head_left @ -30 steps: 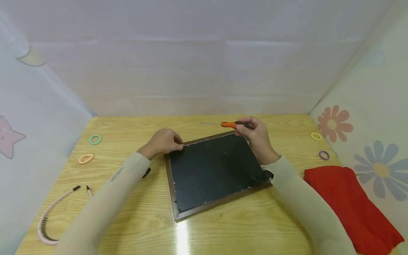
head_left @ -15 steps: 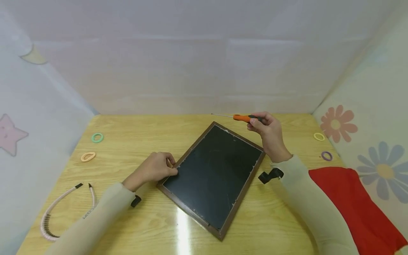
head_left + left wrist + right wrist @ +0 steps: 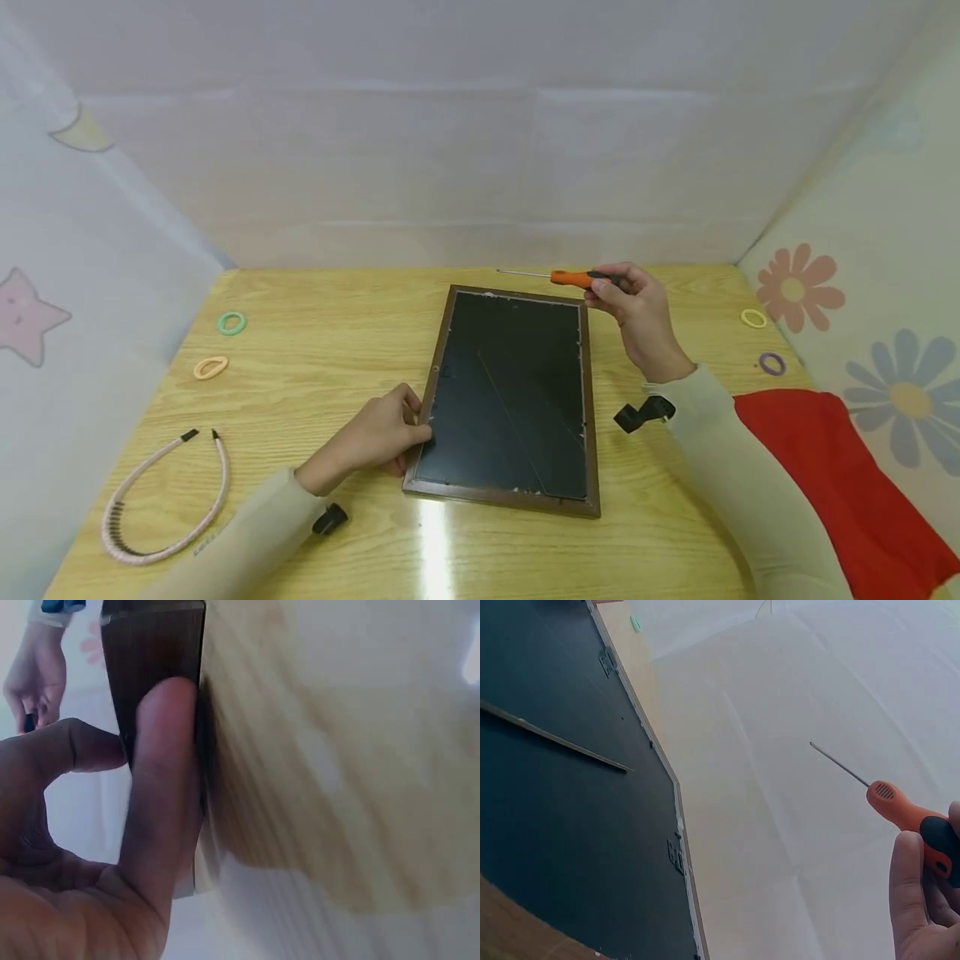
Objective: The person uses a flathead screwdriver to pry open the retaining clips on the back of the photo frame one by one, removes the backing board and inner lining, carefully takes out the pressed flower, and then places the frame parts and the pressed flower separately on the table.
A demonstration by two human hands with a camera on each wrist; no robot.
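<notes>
Gripping picture frame (image 3: 510,400) at left edge, left hand (image 3: 375,437); frame face-down mid-table (image 3: 315,358). Right hand (image 3: 637,312) pinching orange screwdriver (image 3: 573,278) above frame's far corner. Around: headband (image 3: 161,500), hair ties (image 3: 231,323), red cloth (image 3: 840,483). Sleeve lettering unreadable

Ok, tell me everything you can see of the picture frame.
The picture frame lies flat and face down on the wooden table, long side running away from the person. A narrow dark-brown wood-look border surrounds a black backing board marked by thin scratch-like lines, with small metal tabs along the inner edge. The left hand grips its near left edge, fingers on the border. The right hand, holding an orange-handled screwdriver, hovers by the far right corner without touching it.
</notes>
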